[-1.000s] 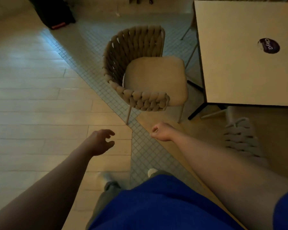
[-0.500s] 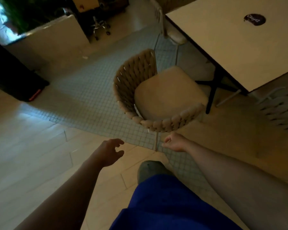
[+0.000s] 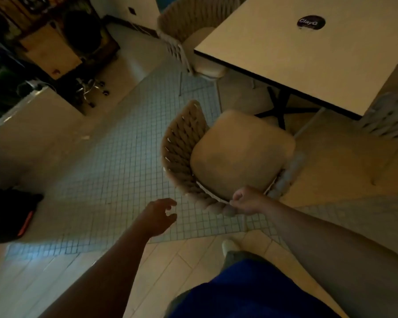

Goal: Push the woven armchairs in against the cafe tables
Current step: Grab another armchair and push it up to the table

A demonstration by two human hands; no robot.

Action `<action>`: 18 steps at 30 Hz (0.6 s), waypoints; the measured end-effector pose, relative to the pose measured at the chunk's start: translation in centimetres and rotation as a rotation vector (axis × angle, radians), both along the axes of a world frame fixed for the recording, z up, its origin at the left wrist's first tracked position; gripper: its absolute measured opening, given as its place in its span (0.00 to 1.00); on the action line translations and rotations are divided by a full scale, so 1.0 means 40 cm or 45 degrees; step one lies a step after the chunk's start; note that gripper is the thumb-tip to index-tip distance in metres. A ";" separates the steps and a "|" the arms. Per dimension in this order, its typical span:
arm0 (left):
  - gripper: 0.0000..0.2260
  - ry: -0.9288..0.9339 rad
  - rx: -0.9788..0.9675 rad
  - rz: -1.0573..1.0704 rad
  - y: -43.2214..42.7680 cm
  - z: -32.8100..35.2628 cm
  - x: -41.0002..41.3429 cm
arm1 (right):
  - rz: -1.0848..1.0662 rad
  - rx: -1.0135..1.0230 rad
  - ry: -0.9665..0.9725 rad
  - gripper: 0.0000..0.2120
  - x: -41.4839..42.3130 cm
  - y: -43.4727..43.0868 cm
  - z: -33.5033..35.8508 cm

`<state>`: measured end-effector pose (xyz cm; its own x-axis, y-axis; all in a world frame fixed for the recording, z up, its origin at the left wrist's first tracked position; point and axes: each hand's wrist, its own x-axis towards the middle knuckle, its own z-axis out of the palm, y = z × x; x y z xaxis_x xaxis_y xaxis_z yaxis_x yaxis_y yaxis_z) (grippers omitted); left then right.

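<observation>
**Right hand reaches the chair back; left still short of it**

The right hand (image 3: pixel 247 200) now sits on the top rim of the woven armchair (image 3: pixel 184 143), fingers curled and seemingly closed round the plaited edge. A second ago it hung in the air, fisted, well short of the chair. The left hand (image 3: pixel 157 216) remains off the chair, just beside the rim to the left of the right hand. Its fingers are loosely spread and hold nothing, much as before.

Ahead of the right hand lies the seat cushion (image 3: pixel 241 152). Beyond that and further right is the cafe table (image 3: pixel 296 58), with its black base (image 3: pixel 279 106) showing in the gap. The chair stands apart from the table and turned at an angle to its edge, so it is not yet pushed in.

Contact on one side means the push can begin. I judge the left hand still needs to take the rim, or the chair is likely to swivel rather than slide straight across the tiled floor (image 3: pixel 106 161).

Far past both hands, a second armchair (image 3: pixel 182 17) is already tucked at the table's far side.
</observation>
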<state>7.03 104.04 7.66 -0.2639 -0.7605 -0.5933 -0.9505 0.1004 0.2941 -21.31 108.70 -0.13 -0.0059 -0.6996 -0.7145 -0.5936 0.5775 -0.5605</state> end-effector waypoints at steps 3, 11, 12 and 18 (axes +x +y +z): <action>0.19 0.001 0.051 -0.137 -0.097 -0.010 -0.001 | -0.100 0.009 0.041 0.22 0.040 -0.030 0.013; 0.21 -0.057 0.216 -0.732 -0.351 -0.113 -0.022 | -0.439 -0.019 0.132 0.17 0.177 -0.052 -0.064; 0.21 -0.060 0.233 -0.774 -0.376 -0.129 -0.021 | -0.484 -0.010 0.139 0.17 0.202 -0.057 -0.073; 0.20 -0.052 0.362 -0.985 -0.497 -0.229 0.002 | -0.644 0.015 0.188 0.17 0.362 -0.119 -0.126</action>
